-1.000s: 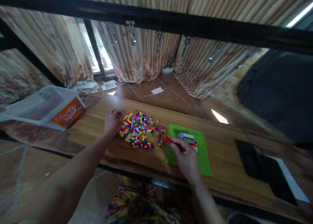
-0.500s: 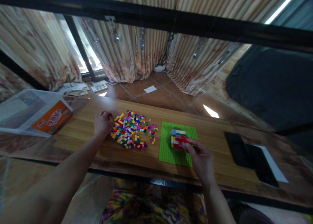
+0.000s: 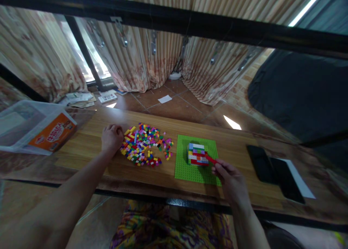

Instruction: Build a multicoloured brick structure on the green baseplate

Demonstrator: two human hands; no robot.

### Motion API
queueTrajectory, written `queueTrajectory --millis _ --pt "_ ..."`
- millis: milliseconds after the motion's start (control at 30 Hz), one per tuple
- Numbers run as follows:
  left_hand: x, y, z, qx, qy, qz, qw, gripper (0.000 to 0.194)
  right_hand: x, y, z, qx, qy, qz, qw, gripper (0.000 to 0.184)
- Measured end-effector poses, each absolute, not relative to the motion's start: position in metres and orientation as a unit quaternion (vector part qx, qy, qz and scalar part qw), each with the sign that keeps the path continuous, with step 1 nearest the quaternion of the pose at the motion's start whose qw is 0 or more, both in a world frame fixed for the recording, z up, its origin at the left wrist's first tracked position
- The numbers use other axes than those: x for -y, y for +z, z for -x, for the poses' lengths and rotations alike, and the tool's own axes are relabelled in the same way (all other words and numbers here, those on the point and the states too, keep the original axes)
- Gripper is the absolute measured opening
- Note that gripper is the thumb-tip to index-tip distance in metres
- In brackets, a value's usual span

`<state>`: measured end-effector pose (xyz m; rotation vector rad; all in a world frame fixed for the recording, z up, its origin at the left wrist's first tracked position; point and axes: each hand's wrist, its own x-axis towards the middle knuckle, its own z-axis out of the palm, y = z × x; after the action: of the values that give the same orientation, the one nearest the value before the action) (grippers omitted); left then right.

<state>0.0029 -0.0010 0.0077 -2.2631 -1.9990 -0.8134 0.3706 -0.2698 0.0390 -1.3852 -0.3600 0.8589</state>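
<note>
My right hand (image 3: 228, 174) pinches a long, slim red piece (image 3: 211, 158) at its near end. The far end of that piece meets the right side of a small block build (image 3: 196, 152), made of white, blue, red, yellow and purple toy bricks. This build stands on a green studded baseplate (image 3: 182, 169). At the left edge of a spread of loose coloured bricks (image 3: 144, 142), my left hand (image 3: 112, 137) rests on the table with its fingers curled. Whatever those fingers may hold is hidden.
A clear plastic bin (image 3: 40, 113) with an orange label stands at the table's left end. To the right lie two dark flat devices, one black slab (image 3: 262, 164) and one phone-like slab (image 3: 287, 179), over a white sheet (image 3: 301, 182). A dark bar (image 3: 174, 19) crosses above.
My right hand has drawn back to the right, and the red piece has swung from upright to slanting between hand and build. My left hand stays by the loose bricks. The view shifted slightly.
</note>
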Motion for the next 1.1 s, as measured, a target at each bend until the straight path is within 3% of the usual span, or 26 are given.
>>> queueTrajectory --millis 267,567,1100 --pt "0.001 0.008 -0.003 0.642 -0.258 0.722 0.001 0.026 0.268 0.034 -0.371 0.215 0.289 0.72 0.593 0.041" --pt "0.002 0.008 -0.003 0.64 -0.265 0.721 0.01 0.026 0.252 0.029 -0.363 0.155 0.172 0.736 0.637 0.04" --pt "0.0 0.007 -0.002 0.637 -0.252 0.728 0.016 0.028 0.255 0.04 -0.352 0.378 0.089 0.839 0.382 0.043"
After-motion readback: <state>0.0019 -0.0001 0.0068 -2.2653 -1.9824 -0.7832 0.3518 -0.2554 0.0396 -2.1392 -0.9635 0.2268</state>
